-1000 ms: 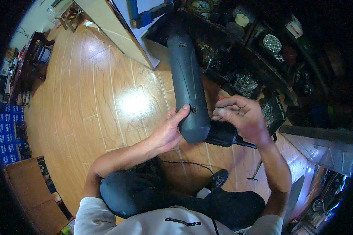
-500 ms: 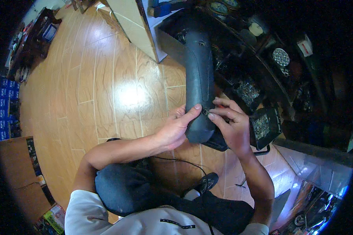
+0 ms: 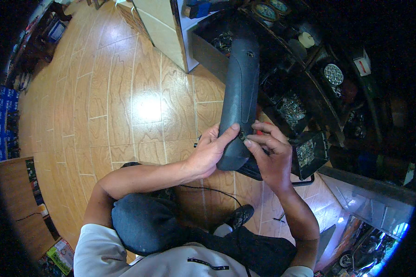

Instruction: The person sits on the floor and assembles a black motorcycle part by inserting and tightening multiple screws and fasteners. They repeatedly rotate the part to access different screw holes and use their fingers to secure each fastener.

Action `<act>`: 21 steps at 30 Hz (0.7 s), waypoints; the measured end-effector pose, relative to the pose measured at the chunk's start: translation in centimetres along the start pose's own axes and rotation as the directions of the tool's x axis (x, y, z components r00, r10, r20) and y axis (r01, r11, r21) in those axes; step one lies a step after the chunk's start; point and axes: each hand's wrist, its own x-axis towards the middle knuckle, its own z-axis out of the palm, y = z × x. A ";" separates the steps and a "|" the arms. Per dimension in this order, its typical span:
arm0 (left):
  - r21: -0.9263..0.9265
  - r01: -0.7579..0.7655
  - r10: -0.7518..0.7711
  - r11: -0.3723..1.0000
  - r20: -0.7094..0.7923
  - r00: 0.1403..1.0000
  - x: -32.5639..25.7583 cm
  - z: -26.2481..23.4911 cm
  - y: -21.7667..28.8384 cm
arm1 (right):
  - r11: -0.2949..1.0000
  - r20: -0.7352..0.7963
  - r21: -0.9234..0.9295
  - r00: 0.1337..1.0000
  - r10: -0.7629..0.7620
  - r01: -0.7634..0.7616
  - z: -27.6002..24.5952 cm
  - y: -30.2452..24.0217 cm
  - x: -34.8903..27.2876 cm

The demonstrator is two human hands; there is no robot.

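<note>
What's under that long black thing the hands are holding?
Under the long black part lie wood floor and a dark bin of small metal bits. The right hand hides its lower underside.

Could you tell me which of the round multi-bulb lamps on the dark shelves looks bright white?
The round lamp farthest right: its face shines white, while the two by the top edge look dull and yellowish.
</note>
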 end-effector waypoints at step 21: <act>-0.198 0.186 -0.192 0.962 -0.012 0.981 0.6 0.6 -0.1 | 0.972 -0.075 -0.213 0.991 -0.114 0.096 0.6 -0.4 0.1</act>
